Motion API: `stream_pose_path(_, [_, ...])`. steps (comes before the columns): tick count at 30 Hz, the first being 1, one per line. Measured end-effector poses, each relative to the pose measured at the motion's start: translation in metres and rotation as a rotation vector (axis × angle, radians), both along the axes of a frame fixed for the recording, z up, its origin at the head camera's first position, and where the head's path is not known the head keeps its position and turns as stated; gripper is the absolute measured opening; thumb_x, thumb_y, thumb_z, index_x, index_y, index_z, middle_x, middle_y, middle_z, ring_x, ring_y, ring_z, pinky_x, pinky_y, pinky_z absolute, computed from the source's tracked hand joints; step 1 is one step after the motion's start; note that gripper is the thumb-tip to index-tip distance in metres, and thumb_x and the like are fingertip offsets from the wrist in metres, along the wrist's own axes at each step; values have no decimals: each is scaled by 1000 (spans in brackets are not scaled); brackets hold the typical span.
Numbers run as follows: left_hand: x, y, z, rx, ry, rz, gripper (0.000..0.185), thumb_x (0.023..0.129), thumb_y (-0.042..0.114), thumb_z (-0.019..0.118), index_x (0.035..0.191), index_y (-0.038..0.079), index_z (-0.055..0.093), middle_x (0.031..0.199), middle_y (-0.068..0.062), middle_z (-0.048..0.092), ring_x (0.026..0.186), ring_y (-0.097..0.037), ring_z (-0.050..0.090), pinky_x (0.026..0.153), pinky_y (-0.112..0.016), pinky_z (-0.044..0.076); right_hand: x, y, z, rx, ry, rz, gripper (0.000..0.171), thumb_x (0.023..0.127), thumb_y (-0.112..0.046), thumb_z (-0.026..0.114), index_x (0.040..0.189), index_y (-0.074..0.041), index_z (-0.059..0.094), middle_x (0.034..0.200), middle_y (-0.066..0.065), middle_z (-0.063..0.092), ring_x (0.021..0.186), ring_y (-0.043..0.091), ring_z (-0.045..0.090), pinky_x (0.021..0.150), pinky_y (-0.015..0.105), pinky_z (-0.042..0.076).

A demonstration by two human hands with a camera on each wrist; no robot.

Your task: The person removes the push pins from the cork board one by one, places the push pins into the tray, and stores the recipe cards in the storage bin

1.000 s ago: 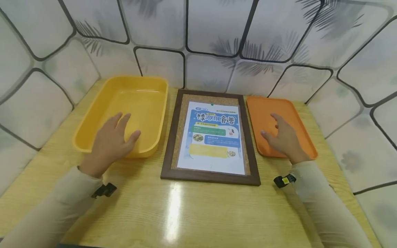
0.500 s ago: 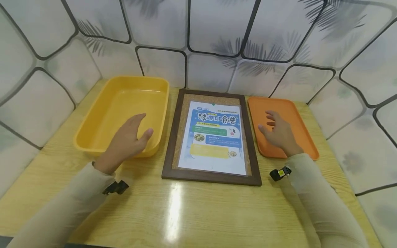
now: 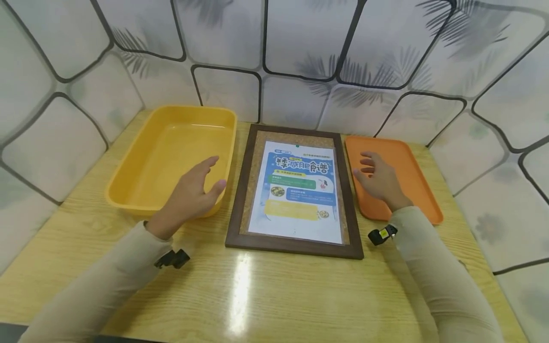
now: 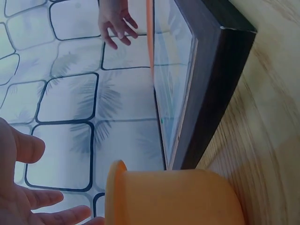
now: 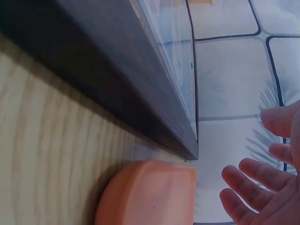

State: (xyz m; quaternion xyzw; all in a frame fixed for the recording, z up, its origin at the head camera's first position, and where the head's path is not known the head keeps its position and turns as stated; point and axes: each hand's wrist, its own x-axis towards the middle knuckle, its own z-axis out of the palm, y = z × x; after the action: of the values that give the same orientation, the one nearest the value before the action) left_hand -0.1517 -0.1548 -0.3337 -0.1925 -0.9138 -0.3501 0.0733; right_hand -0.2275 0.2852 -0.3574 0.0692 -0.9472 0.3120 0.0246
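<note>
My left hand hovers over the near right part of a yellow basin, thumb spread from loosely extended fingers and nothing held. Above the left part of an orange tray is my right hand, its fingers slightly bent and apart, likewise holding nothing. Between the two containers lies a dark-framed cork board with a printed sheet on it. In the left wrist view, the left fingers are beside the basin's rim. The right wrist view has the right fingers apart from the tray.
All of it lies on a light wooden table with a bright reflection at the front. A patterned wall encloses the back and both sides. Small black devices are strapped at each wrist, such as the left wrist camera.
The left hand has moved right across the basin, toward the framed board. My right hand has shifted slightly left over the tray. The basin, board and tray stay put.
</note>
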Motion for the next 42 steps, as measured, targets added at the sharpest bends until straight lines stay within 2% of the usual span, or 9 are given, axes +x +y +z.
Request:
stream_pose_path(7, [-1, 5, 4, 86, -127, -29, 59, 94, 34, 46, 140, 2, 27, 140, -18, 34, 119, -35, 41, 91, -48, 40, -7, -5, -1, -30, -15, -5, 60, 88, -39, 55, 137, -13, 32, 130, 19, 46, 107, 34, 52, 82, 51, 45])
stream_pose_path(14, [-2, 9, 9, 174, -278, 2, 53, 95, 31, 46, 140, 10, 28, 138, -13, 39, 120, -32, 43, 94, -48, 38, -13, -13, 2, -39, -27, -4, 60, 88, -41, 55, 136, -13, 34, 129, 17, 47, 107, 33, 52, 81, 49, 46])
stream_pose_path(24, [-8, 19, 10, 222, -350, 8, 51, 96, 38, 39, 139, 13, 30, 135, -12, 41, 118, -29, 43, 96, -47, 34, -25, -25, 8, -18, -23, -6, 54, 91, -46, 44, 130, -10, 42, 125, 17, 51, 108, 34, 50, 83, 49, 44])
stream_pose_path(28, [-10, 23, 10, 276, -389, -7, 50, 97, 36, 39, 140, 12, 29, 136, -12, 39, 117, -30, 44, 95, -45, 36, -30, -30, 10, -67, -78, -13, 50, 94, -43, 42, 130, -9, 42, 124, 15, 51, 105, 31, 53, 83, 48, 44])
stream_pose_path(30, [-12, 25, 9, 304, -409, -13, 51, 97, 36, 39, 140, 12, 29, 136, -12, 38, 117, -30, 44, 95, -44, 38, -44, -24, -5, -83, -84, -22, 53, 92, -51, 38, 131, -15, 43, 123, 10, 53, 101, 25, 56, 76, 46, 48])
stream_pose_path(31, [-13, 26, 10, 314, -418, -15, 50, 97, 36, 38, 140, 11, 28, 137, -12, 38, 117, -30, 44, 94, -43, 38, -45, -26, -5, -101, -95, -24, 53, 93, -51, 38, 131, -15, 43, 123, 10, 52, 101, 26, 56, 76, 47, 47])
stream_pose_path(35, [-16, 29, 9, 346, -442, -19, 49, 98, 34, 37, 140, 10, 28, 137, -12, 37, 118, -30, 43, 94, -43, 38, -88, -3, -56, -114, -37, -31, 58, 85, -67, 32, 128, -30, 45, 118, -1, 55, 94, 16, 59, 71, 42, 50])
stream_pose_path(38, [-18, 32, 8, 373, -464, -17, 49, 98, 34, 36, 140, 9, 29, 138, -12, 36, 119, -29, 41, 95, -42, 38, -110, 4, -78, -132, -29, -38, 58, 83, -68, 32, 127, -33, 44, 115, -4, 55, 92, 14, 59, 76, 41, 49])
stream_pose_path(42, [-20, 39, 8, 391, -496, 3, 49, 98, 35, 36, 139, 10, 30, 137, -12, 37, 121, -29, 40, 97, -41, 36, -101, -10, -57, -211, -108, -7, 53, 90, -57, 34, 130, -22, 44, 119, 3, 54, 97, 19, 59, 82, 39, 48])
